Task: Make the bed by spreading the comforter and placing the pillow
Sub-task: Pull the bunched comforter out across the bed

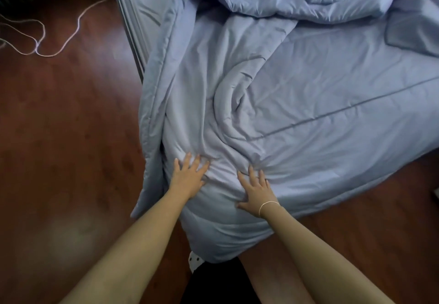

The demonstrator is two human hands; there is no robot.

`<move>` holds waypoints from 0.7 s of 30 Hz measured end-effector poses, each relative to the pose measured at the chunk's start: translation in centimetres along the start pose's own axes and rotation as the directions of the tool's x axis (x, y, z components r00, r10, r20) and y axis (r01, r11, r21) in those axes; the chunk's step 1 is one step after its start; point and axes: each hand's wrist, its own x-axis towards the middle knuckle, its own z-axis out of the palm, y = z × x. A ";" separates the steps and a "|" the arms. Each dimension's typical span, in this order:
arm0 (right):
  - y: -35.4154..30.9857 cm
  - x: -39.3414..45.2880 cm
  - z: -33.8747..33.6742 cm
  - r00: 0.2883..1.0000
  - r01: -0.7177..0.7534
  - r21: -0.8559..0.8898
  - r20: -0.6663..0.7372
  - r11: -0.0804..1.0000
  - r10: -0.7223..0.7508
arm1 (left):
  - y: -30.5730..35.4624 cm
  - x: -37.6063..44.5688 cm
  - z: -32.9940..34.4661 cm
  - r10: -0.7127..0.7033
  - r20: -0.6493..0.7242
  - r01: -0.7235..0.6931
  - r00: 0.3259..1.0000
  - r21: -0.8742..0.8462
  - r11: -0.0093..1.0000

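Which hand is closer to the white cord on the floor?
Left. The left hand presses the comforter on the side toward the cord; the right hand presses it farther away.

Bed (152, 2) in pale blue sheet; rumpled blue comforter (297, 104) heaped on it, edge hanging off corner. Pillow (413, 30) at right. Wooden floor (59, 137) carries white cable (40, 40).

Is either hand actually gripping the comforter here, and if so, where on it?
Neither grips it. The left hand and right hand press flat with spread fingers on the comforter at the bed's near corner.
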 end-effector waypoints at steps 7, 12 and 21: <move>0.1 0.7 0.3 1.000 0.013 -0.020 -0.015 1.000 -0.014 | -0.6 0.0 -0.7 -0.024 0.030 0.024 0.999 0.006 1.000; 0.2 0.4 0.0 0.998 0.043 0.039 -0.050 0.998 -0.041 | -2.2 0.0 -1.0 0.145 -0.314 -0.080 0.938 0.208 0.975; -4.5 -3.1 0.9 0.987 -0.154 0.063 0.043 0.986 0.152 | -4.7 -1.5 -1.8 0.448 0.175 -0.480 0.877 0.264 0.837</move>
